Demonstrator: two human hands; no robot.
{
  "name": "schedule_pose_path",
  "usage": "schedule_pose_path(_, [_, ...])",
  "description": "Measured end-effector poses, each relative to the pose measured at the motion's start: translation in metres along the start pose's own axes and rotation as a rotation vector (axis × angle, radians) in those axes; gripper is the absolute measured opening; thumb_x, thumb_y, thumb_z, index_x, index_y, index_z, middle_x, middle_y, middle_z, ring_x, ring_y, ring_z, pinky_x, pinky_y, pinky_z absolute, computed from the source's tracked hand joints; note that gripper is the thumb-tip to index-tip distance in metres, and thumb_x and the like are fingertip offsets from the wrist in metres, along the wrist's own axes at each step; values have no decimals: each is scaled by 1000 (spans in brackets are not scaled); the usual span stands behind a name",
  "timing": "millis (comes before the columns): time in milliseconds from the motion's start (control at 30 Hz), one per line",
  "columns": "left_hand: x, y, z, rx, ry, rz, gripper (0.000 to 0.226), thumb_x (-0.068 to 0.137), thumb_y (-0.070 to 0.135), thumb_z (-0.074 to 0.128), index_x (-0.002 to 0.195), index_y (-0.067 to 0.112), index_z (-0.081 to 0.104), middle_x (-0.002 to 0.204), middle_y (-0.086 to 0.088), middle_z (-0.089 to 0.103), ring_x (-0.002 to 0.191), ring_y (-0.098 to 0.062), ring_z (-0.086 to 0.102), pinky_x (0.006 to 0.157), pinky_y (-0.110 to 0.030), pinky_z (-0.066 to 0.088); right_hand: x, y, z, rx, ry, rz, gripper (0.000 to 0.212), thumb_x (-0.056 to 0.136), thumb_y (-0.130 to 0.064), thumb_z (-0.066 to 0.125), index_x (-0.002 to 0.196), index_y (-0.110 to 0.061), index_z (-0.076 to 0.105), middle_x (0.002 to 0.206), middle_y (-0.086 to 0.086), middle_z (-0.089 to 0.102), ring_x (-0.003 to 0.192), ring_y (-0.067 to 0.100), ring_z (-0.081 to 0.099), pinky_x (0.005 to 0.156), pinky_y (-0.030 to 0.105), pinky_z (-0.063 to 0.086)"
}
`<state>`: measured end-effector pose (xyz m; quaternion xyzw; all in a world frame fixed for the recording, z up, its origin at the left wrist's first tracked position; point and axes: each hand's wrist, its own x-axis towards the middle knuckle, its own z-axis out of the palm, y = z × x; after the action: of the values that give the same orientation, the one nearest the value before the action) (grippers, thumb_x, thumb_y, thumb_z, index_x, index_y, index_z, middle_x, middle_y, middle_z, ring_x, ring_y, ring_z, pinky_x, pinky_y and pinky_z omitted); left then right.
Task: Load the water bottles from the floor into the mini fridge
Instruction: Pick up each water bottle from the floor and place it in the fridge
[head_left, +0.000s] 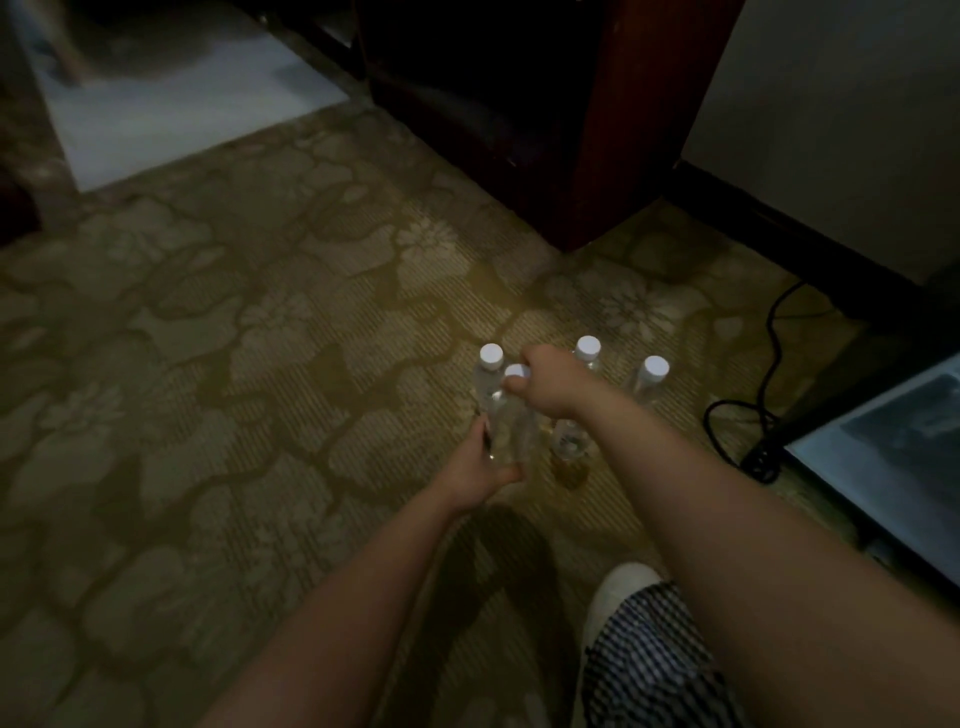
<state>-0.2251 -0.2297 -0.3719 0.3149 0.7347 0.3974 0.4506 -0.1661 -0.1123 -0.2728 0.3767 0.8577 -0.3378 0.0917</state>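
Several clear water bottles with white caps stand close together on the patterned carpet. The nearest bottle (513, 415) is held by both hands. My left hand (480, 470) is wrapped around its lower body. My right hand (545, 382) is closed over its neck, just under the cap. Another bottle (491, 358) stands right behind it on the left. Two more bottles (587, 349) (653, 371) stand to the right, the first partly hidden by my right wrist. A pale grey-blue panel (883, 447) at the right edge may be the mini fridge door; the dim light leaves that unclear.
A dark wooden cabinet (597, 130) stands behind the bottles, with a pale wall panel to its right. A black cable (769, 364) loops across the carpet between the bottles and the grey-blue panel. My white slipper (621, 587) and striped clothing (654, 665) are at the bottom.
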Motion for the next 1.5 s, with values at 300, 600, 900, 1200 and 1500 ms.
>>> schedule_pose_path(300, [-35, 63, 1, -7, 158, 184, 70, 73, 20, 77, 132, 19, 39, 112, 10, 56, 106, -10, 55, 87, -25, 45, -53, -28, -52, 51, 222, 39, 39, 88, -36, 55, 60, -16, 36, 66, 0, 39, 73, 23, 46, 47, 27, 23])
schedule_pose_path(600, [-72, 145, 26, 49, -30, 302, 58, 75, 31, 74, 125, 24, 46, 114, 5, 63, 108, -14, 60, 94, -37, 50, -142, -12, -119, 153, 411, 6, 41, 84, -47, 61, 88, -6, 60, 77, 2, 53, 72, 17, 51, 60, 29, 37])
schedule_pose_path(900, [-103, 227, 77, 73, -299, 445, 48, 81, 26, 70, 123, 23, 48, 101, 11, 61, 96, -5, 59, 77, -21, 49, -232, 47, -166, 226, 415, -33, 30, 84, -40, 64, 107, -22, 58, 95, -6, 61, 89, 14, 60, 74, 29, 50])
schedule_pose_path(1200, [-120, 292, 157, 196, -527, 515, 50, 81, 20, 70, 125, 19, 47, 104, 9, 60, 98, -5, 59, 76, -13, 51, -314, 104, -197, 350, 499, 51, 28, 85, -39, 63, 106, -22, 59, 95, 1, 67, 82, 14, 65, 71, 32, 54])
schedule_pose_path(1500, [-126, 329, 244, 432, -762, 489, 49, 83, 32, 66, 127, 28, 44, 110, 11, 58, 112, -11, 52, 96, -29, 45, -359, 184, -199, 412, 704, 201, 27, 87, -32, 62, 107, -14, 61, 100, 10, 68, 86, 20, 66, 76, 40, 59])
